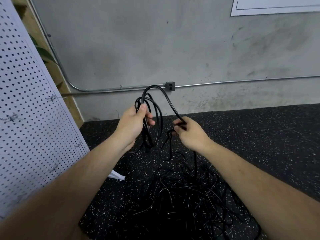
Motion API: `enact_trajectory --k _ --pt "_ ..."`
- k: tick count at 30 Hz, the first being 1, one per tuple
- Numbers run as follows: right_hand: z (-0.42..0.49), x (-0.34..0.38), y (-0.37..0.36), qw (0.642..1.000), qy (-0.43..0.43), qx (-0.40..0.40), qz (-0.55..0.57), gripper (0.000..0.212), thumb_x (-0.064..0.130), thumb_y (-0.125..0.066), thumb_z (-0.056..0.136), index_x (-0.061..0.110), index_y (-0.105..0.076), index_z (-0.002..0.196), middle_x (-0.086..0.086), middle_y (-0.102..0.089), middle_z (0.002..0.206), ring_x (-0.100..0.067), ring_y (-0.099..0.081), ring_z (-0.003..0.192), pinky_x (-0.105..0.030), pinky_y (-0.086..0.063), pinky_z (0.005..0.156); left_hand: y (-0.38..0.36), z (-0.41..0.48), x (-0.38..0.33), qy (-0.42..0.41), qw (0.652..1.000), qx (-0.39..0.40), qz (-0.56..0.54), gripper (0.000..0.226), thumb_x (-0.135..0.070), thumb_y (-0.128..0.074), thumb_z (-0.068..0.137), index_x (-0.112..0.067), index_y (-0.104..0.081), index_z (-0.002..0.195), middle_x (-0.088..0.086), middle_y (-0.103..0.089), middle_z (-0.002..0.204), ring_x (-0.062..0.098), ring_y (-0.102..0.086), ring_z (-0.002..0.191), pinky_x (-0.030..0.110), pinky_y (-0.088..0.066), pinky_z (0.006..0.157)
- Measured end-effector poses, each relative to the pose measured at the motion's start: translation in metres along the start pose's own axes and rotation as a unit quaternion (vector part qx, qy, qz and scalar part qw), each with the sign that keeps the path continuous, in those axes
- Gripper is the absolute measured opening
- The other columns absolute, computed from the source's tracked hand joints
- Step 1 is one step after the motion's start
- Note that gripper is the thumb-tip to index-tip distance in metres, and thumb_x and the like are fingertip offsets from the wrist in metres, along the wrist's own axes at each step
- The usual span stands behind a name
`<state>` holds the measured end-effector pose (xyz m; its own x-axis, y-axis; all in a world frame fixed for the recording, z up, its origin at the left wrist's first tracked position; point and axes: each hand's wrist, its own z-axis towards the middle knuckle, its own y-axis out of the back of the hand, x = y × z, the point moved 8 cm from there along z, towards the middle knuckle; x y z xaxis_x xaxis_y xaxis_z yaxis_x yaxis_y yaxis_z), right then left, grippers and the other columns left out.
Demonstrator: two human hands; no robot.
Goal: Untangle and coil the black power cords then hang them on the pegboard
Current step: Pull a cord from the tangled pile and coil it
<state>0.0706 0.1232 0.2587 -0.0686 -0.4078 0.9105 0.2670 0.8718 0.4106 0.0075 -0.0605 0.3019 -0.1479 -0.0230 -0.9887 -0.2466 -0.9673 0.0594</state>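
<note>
Left hand (134, 121) clamped on coil (152, 122); right hand (187, 131) pinches cord (168, 99) arching between, loose tail dropping to tangle (190, 193) below.

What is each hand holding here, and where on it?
Left hand grips the gathered loops of a black power cord near their top; right hand pinches its free run.

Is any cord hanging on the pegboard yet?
No: the pegboard hooks hold nothing; the left hand holds the coil, and the tangle lies on the floor.
</note>
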Motion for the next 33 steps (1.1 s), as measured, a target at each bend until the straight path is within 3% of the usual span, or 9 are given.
enact_trajectory --k 2,9,14,17,20,23,26,29,33 --pt "-0.001 0.007 0.007 1.000 0.024 -0.014 -0.007 0.018 0.013 -0.050 0.105 0.016 -0.055 0.122 -0.003 -0.069 0.106 0.007 -0.054 0.050 -0.010 -0.036 0.044 0.003 0.002 0.009 0.013 0.999 -0.011 0.043 0.030 -0.031 -0.043 0.109 -0.013 -0.058 0.089 -0.003 -0.061 0.074 0.006 -0.059 0.059 0.029 -0.049 0.067" --pt "-0.011 0.029 0.014 0.991 0.110 -0.060 -0.052 0.038 -0.006 -0.054 0.096 0.016 -0.054 0.128 0.007 -0.063 0.102 -0.003 -0.061 0.095 -0.005 -0.045 0.081 -0.023 -0.010 0.022 0.076 0.994 0.043 -0.065 0.025 -0.025 -0.040 0.110 -0.008 -0.059 0.107 0.005 -0.079 0.097 0.012 -0.060 0.063 0.033 -0.051 0.067" --pt "-0.018 0.047 0.012 0.972 0.189 -0.094 -0.100 0.055 -0.013 -0.050 0.088 0.014 -0.058 0.136 0.001 -0.067 0.114 -0.012 -0.062 0.107 -0.022 -0.047 0.100 -0.041 -0.020 0.015 0.106 0.982 0.096 -0.121 0.027 -0.022 -0.038 0.111 -0.013 -0.062 0.103 0.012 -0.076 0.111 0.013 -0.057 0.067 0.033 -0.050 0.069" --pt "-0.021 0.054 0.008 0.965 0.207 -0.094 -0.127 0.052 -0.004 -0.051 0.094 0.014 -0.049 0.143 -0.001 -0.066 0.128 -0.014 -0.060 0.117 -0.025 -0.045 0.102 -0.043 -0.021 0.013 0.110 0.979 0.095 -0.145 0.024 -0.021 -0.042 0.110 -0.016 -0.058 0.093 0.011 -0.077 0.103 0.012 -0.055 0.063 0.030 -0.049 0.064" --pt "-0.021 0.055 0.007 0.970 0.203 -0.093 -0.099 0.037 0.000 -0.051 0.098 0.008 -0.046 0.134 -0.003 -0.067 0.126 -0.015 -0.063 0.115 -0.021 -0.047 0.096 -0.042 -0.019 0.014 0.110 0.976 0.087 -0.167 0.022 -0.022 -0.045 0.108 -0.016 -0.054 0.089 0.010 -0.078 0.100 0.012 -0.052 0.060 0.030 -0.046 0.061" --pt "-0.020 0.056 0.009 0.968 0.214 -0.096 -0.088 0.024 0.000 -0.052 0.099 0.005 -0.056 0.123 -0.005 -0.072 0.116 -0.013 -0.066 0.105 -0.009 -0.046 0.087 -0.041 -0.016 0.016 0.113 0.971 0.090 -0.189 0.024 -0.025 -0.044 0.108 -0.015 -0.054 0.088 0.012 -0.077 0.103 0.019 -0.057 0.073 0.032 -0.045 0.062" --pt "-0.019 0.058 0.009 0.964 0.228 -0.100 -0.093 0.029 -0.001 -0.054 0.099 0.008 -0.067 0.123 -0.004 -0.072 0.118 -0.015 -0.064 0.111 -0.014 -0.046 0.098 -0.042 -0.017 0.019 0.129 0.962 0.103 -0.218 0.024 -0.026 -0.043 0.108 -0.014 -0.053 0.090 0.013 -0.076 0.104 0.015 -0.062 0.067 0.032 -0.047 0.061" --pt "-0.017 0.057 0.011 0.968 0.223 -0.094 -0.071 0.029 0.001 -0.056 0.099 0.010 -0.071 0.122 -0.001 -0.070 0.119 -0.014 -0.062 0.114 -0.022 -0.045 0.105 -0.045 -0.021 0.018 0.156 0.944 0.149 -0.251 0.028 -0.027 -0.040 0.109 -0.013 -0.053 0.089 0.014 -0.072 0.115 0.007 -0.046 0.054 0.028 -0.047 0.060" --pt "-0.016 0.049 0.008 0.983 0.174 -0.047 -0.044 0.035 0.003 -0.057 0.100 0.015 -0.061 0.132 0.011 -0.065 0.112 -0.002 -0.060 0.103 -0.007 -0.044 0.091 -0.044 -0.021 0.016 0.180 0.915 0.175 -0.316 0.024 -0.024 -0.036 0.109 -0.015 -0.050 0.092 0.008 -0.062 0.135 0.004 -0.040 0.053 0.023 -0.046 0.057"
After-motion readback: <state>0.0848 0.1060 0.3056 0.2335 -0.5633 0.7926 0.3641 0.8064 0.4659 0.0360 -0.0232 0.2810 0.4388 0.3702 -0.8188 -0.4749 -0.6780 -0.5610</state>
